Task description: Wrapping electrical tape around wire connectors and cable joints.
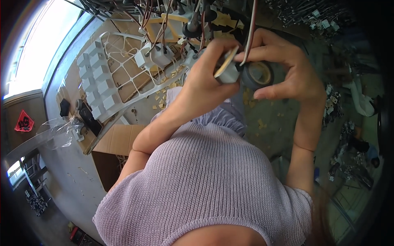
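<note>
In front of my chest, my left hand (211, 67) is closed around a small white block-shaped part (228, 77) with a yellowish edge. Its far end is hidden by my fingers. A roll of dark tape (266, 81) sits within the curve of my right hand (289, 61), between the thumb and the bent fingers. The roll is right beside the white part. A reddish-brown and white cable (251, 30) comes down from above to where both hands meet. My right fingertips touch this cable near its lower end.
A white frame with rows of block-shaped pockets (96, 78) stands at left, beside a white box with wires (154, 56). Bundles of wires (197, 12) hang at the top. An open cardboard box (111, 151) is by my left elbow. Piles of dark cables (314, 14) lie at right.
</note>
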`<action>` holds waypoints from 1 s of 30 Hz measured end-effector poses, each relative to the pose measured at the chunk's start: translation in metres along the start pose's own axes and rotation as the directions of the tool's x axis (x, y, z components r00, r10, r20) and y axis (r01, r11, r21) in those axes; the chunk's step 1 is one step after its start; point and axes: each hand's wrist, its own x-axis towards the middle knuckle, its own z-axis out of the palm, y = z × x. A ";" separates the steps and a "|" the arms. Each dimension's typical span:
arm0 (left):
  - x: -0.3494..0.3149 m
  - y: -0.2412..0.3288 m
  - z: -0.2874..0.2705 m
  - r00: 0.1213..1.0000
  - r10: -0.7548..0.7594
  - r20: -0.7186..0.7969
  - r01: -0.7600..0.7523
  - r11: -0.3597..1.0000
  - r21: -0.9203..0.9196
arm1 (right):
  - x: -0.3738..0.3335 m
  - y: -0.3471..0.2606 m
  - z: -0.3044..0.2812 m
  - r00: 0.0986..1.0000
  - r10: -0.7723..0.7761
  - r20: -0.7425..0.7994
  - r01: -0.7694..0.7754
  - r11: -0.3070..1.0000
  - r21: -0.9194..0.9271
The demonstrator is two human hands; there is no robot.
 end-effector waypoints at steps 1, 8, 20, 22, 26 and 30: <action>0.003 -0.004 0.001 0.998 0.033 -0.055 -0.033 0.999 0.006 | 0.000 -0.005 0.006 0.996 0.046 -0.077 -0.047 0.999 -0.016; 0.001 0.001 0.005 0.983 0.146 -0.115 -0.132 0.984 0.121 | -0.010 -0.033 0.043 0.903 0.285 -0.322 -0.150 0.911 0.385; -0.001 -0.012 0.009 0.411 0.445 0.796 0.904 -0.084 -0.419 | 0.041 0.036 0.009 0.929 -0.360 0.090 0.274 0.829 0.488; -0.006 -0.010 0.015 0.382 0.508 0.772 0.919 -0.121 -0.375 | 0.045 0.037 0.004 0.904 -0.415 0.102 0.323 0.820 0.472; -0.008 -0.012 0.016 0.394 0.509 0.765 0.919 -0.238 -0.315 | 0.051 0.046 0.004 0.852 -0.490 0.185 0.359 0.804 0.473; -0.001 -0.015 0.003 0.470 0.336 0.816 0.882 -0.150 -0.446 | 0.052 0.039 -0.001 0.886 -0.434 0.160 0.367 0.870 0.329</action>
